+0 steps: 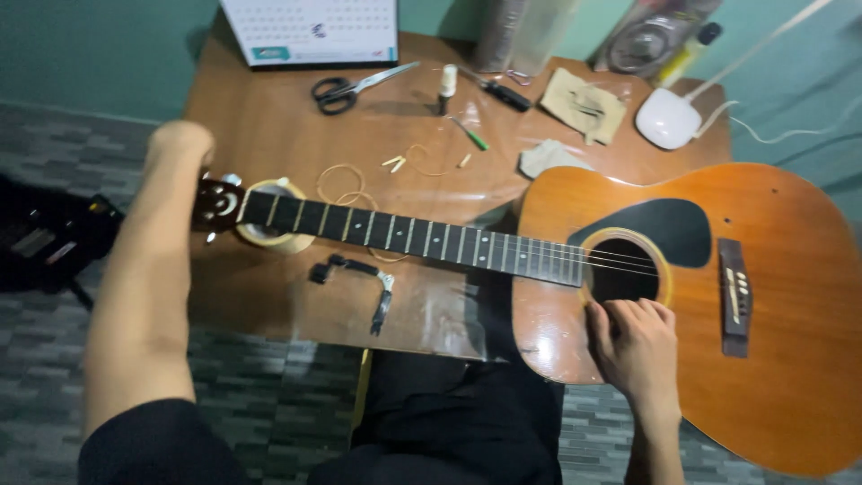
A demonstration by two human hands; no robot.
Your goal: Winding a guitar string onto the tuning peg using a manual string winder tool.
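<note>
An orange-brown acoustic guitar (790,296) lies across my lap and the wooden table (269,117), neck pointing left. My right hand (636,346) rests on the guitar top, fingers at the lower rim of the sound hole (626,269), holding nothing. My left hand (182,142) is at the headstock (218,205), blurred and seen from behind the forearm; its fingers are hidden. The headstock sits over a roll of tape (274,235).
On the table lie black scissors (346,88), a small bottle (446,85), a screwdriver (498,90), coiled guitar strings (346,189), a black string winder (359,274), a cloth (582,103), a white round device (666,119) and a calendar (310,31). Dark bag at left (45,238).
</note>
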